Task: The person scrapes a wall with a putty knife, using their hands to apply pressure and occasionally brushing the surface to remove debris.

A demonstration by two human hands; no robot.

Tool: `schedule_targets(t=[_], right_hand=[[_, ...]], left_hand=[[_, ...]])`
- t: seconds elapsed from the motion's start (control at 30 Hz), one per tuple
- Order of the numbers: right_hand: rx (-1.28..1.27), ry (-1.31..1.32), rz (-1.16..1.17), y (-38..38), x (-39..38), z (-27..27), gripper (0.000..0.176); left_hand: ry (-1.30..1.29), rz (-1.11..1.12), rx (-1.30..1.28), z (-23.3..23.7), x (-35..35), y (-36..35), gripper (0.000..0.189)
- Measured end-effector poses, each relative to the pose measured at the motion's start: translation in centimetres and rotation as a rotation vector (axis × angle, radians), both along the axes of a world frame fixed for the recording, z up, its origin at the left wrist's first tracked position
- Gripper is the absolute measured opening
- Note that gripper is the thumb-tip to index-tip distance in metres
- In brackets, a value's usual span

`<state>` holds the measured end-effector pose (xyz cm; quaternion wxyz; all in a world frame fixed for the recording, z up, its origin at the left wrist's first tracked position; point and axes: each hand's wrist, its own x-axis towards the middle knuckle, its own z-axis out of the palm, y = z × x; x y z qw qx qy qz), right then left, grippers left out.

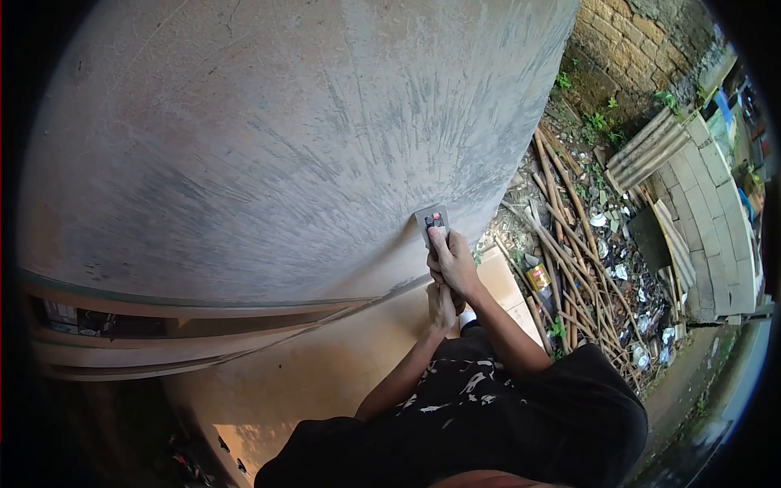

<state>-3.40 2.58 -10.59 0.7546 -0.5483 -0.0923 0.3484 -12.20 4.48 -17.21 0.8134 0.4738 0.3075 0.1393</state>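
Note:
A scraper with a grey, flat head and a small red and black part (436,219) is held up against the scuffed wall (350,163). My right hand (454,263) is closed around it just below the head, its thumb lying along the top. Lower down, my left hand (441,306) is closed on the handle, close under the right one. Most of the handle is hidden by my fingers. Grey streaks fan out over the wall around the tool.
A pale tiled floor (325,370) runs along the wall's foot. To the right lie bamboo poles (561,236) among litter, and a yellow packet (538,276). Beyond them stand a block wall (708,220) and corrugated sheets (647,150). A window ledge (203,325) is on the left.

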Motion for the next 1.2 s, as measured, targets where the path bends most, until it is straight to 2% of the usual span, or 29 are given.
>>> schedule_targets(t=[0.03, 0.07, 0.13, 0.17, 0.23, 0.37, 0.43, 0.47, 0.57, 0.6, 0.63, 0.67, 0.73, 0.77, 0.8, 0.83, 0.87, 0.9, 0.93, 1.0, 1.03, 1.07, 1.13, 1.2], right_hand=[[0.020, -0.034, -0.017, 0.4, 0.0, 1.5, 0.035], [0.005, -0.131, 0.005, 1.1, 0.4, 1.9, 0.036], [-0.005, -0.241, 0.014, 2.2, 0.9, 0.9, 0.037], [0.004, -0.245, 0.015, 2.6, 0.9, -0.5, 0.037], [-0.155, -0.281, -0.103, 2.5, -0.2, -4.0, 0.039], [-0.230, -0.227, -0.129, 2.3, -0.7, -4.2, 0.042], [-0.154, -0.232, -0.143, 2.2, -0.2, -1.1, 0.042], [-0.162, -0.220, -0.141, 2.1, -0.4, -1.4, 0.042], [-0.193, -0.318, -0.186, 2.8, -0.1, -4.2, 0.044], [-0.190, -0.321, -0.191, 2.9, -0.3, -5.8, 0.044], [-0.212, -0.281, -0.204, 2.6, -0.7, -6.8, 0.044], [-0.235, -0.241, -0.216, 2.3, -1.1, -7.9, 0.044], [-0.252, -0.226, -0.232, 2.0, -1.2, -6.2, 0.045], [-0.244, -0.233, -0.211, 1.9, -1.1, -5.1, 0.045], [-0.240, -0.241, -0.193, 1.7, -0.7, -4.2, 0.046], [-0.193, -0.267, -0.204, 2.1, -0.4, -3.3, 0.046], [-0.198, -0.260, -0.201, 2.0, -0.4, -3.5, 0.046], [-0.190, -0.266, -0.190, 2.0, -0.6, -3.8, 0.046], [-0.173, -0.282, -0.185, 2.4, -0.2, -4.1, 0.046], [-0.239, -0.296, -0.211, 2.5, -0.9, -7.4, 0.047], [-0.246, -0.237, -0.197, 2.3, -1.2, -8.2, 0.048], [-0.255, -0.176, -0.182, 2.0, -1.5, -9.1, 0.048], [-0.261, -0.188, -0.175, 1.6, -1.4, -8.2, 0.048], [-0.262, -0.175, -0.122, 1.1, -1.4, -7.5, 0.047]], left_hand=[[0.024, 0.021, 0.109, 0.6, 0.4, 0.3, 0.044], [-0.036, -0.081, 0.185, 0.0, 1.0, 1.7, 0.045], [-0.106, -0.003, 0.269, -1.3, 2.2, 2.3, 0.050], [-0.110, -0.001, 0.279, -3.2, 2.1, 2.7, 0.050], [-0.077, -0.082, 0.284, -7.5, 0.8, 2.8, 0.051], [-0.085, -0.062, 0.249, -6.2, 0.2, 2.0, 0.056], [-0.130, 0.010, 0.351, -4.3, 1.2, 2.3, 0.057], [-0.165, -0.110, 0.404, -4.3, 1.1, 3.6, 0.058], [-0.178, -0.047, 0.456, -9.7, 1.5, 4.1, 0.057], [-0.063, -0.129, 0.696, -12.6, 0.7, 4.1, 0.058], [0.062, -0.212, 0.926, -13.1, 0.0, 3.5, 0.060], [0.064, -0.215, 0.921, -13.6, -0.4, 2.7, 0.060], [-0.036, -0.096, 0.243, -11.5, -0.8, 1.9, 0.057], [-0.013, -0.202, 0.211, -10.5, -1.2, 2.5, 0.054], [-0.015, -0.211, 0.212, -8.7, -0.2, 2.3, 0.054], [-0.115, -0.085, 0.262, -6.3, 1.2, 2.1, 0.044], [-0.211, 0.049, 0.310, -5.1, 1.6, 1.8, 0.046], [-0.121, -0.255, 0.358, -9.6, 0.6, 4.3, 0.052], [-0.127, -0.249, 0.364, -11.9, 0.2, 4.4, 0.052], [0.073, -0.239, 0.786, -14.5, -0.6, 3.4, 0.052], [0.115, -0.225, 0.652, -13.7, -1.1, 2.9, 0.057], [0.118, -0.227, 0.651, -12.9, -1.6, 2.5, 0.057], [0.215, -0.302, 0.216, -11.2, -2.3, 2.5, 0.061], [0.143, -0.233, 0.240, -9.1, -2.3, 1.6, 0.058]])
